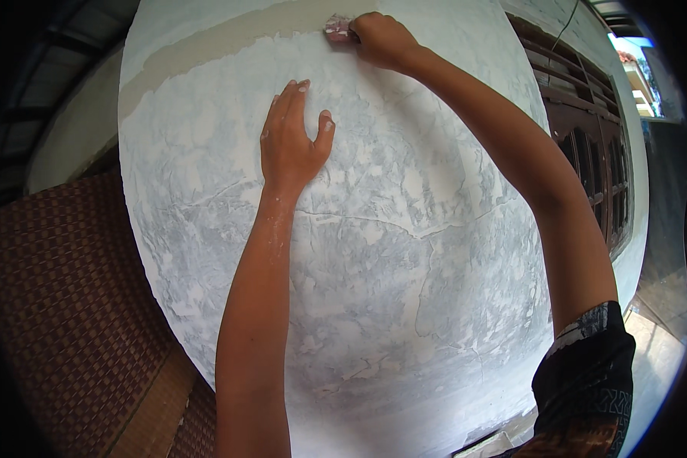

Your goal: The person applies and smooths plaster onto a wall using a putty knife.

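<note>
A pale wall (374, 282), patchy with white and grey filler and crossed by thin cracks, stands in front of me. High up, my right hand (385, 40) is closed around a small reddish scraper (340, 30) smeared with white, held against the wall. The scraper is at the lower edge of a beige, smooth-looking band (229, 38) that runs along the top left. Lower and to the left, my left hand (291, 137) holds nothing and rests against the wall, thumb spread from the fingers. White specks mark its fingertips and wrist.
On the left hangs a brown woven screen (69, 305) beside the wall's edge. To the right is a dark wooden window frame (588, 130) with bars, past the wall's corner. A pale ledge-like piece (496, 443) shows at the bottom right.
</note>
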### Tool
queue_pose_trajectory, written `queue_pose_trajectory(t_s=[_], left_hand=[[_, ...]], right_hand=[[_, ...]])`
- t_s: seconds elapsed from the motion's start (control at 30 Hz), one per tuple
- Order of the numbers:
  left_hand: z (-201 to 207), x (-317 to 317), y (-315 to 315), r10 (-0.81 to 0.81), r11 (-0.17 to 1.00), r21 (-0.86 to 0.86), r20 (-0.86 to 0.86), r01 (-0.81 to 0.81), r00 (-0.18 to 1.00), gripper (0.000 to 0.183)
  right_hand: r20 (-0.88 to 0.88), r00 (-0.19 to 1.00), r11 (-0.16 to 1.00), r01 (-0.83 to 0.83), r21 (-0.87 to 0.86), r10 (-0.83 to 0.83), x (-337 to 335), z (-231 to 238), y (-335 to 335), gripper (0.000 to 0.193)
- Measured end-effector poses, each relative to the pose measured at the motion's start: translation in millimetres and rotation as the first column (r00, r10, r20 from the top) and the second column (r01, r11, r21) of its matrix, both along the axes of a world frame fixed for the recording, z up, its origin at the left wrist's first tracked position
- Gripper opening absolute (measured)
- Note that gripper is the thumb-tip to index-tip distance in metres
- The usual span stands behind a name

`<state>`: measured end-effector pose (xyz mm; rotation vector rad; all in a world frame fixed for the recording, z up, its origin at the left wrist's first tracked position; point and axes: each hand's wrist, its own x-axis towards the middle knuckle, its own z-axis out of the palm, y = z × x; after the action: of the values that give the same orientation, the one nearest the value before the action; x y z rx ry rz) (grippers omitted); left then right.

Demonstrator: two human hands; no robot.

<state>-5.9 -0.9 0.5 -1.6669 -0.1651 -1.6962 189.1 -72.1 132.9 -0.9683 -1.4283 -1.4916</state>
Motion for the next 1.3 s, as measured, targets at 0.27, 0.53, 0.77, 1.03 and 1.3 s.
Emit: queue_pose_trajectory(t_s=[0.27,0.53,0.77,1.03,1.3], left_hand=[[-1.6,3.1,0.5,0.012,1.000,-0.001,0.002,-0.012,1.000,0.047],[-1.0,-4.2,1.3,0.009,1.000,0.008,0.017,-0.009,1.000,0.048],[-1.6,8.0,-1.8,-0.002,1.000,-0.008,0.002,0.002,1.000,0.047],[-3.2,-4.1,0.6,0.000,1.000,-0.018,0.011,0.000,1.000,0.047],[-2.5,0.6,3.1,0.021,1.000,-0.006,0.002,-0.021,1.000,0.047]], right_hand=[[-0.193,0.948,0.968,-0.251,0.029,0.252,-8.2,28.2,-24.2,0.021],[0.086,0.995,0.999,-0.044,0.008,0.044,-12.8,-17.1,5.7,0.018],[-0.138,0.979,0.975,-0.120,0.187,0.147,17.7,32.5,-9.0,0.022],[0.124,0.987,0.992,-0.097,-0.079,0.106,-24.0,-32.1,3.3,0.017],[-0.257,0.959,0.983,-0.153,-0.102,0.123,5.6,8.4,-44.0,0.023]])
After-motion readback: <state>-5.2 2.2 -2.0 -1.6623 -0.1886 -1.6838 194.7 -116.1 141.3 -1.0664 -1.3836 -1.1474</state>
